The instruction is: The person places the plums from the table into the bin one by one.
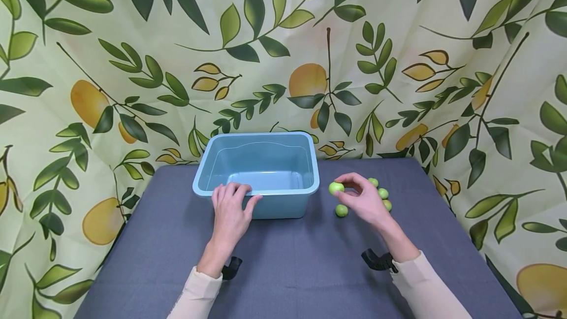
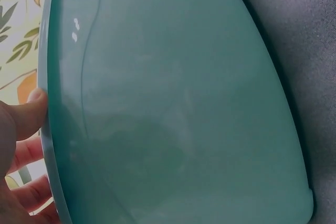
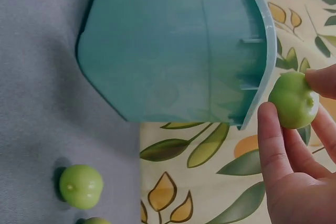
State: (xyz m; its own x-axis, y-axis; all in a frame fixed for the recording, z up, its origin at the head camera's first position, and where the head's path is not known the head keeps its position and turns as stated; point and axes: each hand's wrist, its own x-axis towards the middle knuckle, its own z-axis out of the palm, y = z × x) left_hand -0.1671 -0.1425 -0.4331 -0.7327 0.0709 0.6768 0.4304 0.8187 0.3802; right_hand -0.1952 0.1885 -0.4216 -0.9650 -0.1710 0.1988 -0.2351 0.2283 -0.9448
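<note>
A blue plastic tub stands on the table with its inside bare. My left hand holds its near rim, fingers bent over the edge; in the left wrist view the thumb lies against the rim. To the right of the tub, my right hand pinches a small round green fruit between thumb and fingertips. The right wrist view shows this held green fruit raised beside the tub's rim. Below it on the cloth lies another green fruit.
Several more green fruits lie just beyond the right hand, partly hidden by it. A dark grey-blue cloth covers the table. Behind and at both sides hangs a leaf-and-fruit patterned curtain, close behind the tub.
</note>
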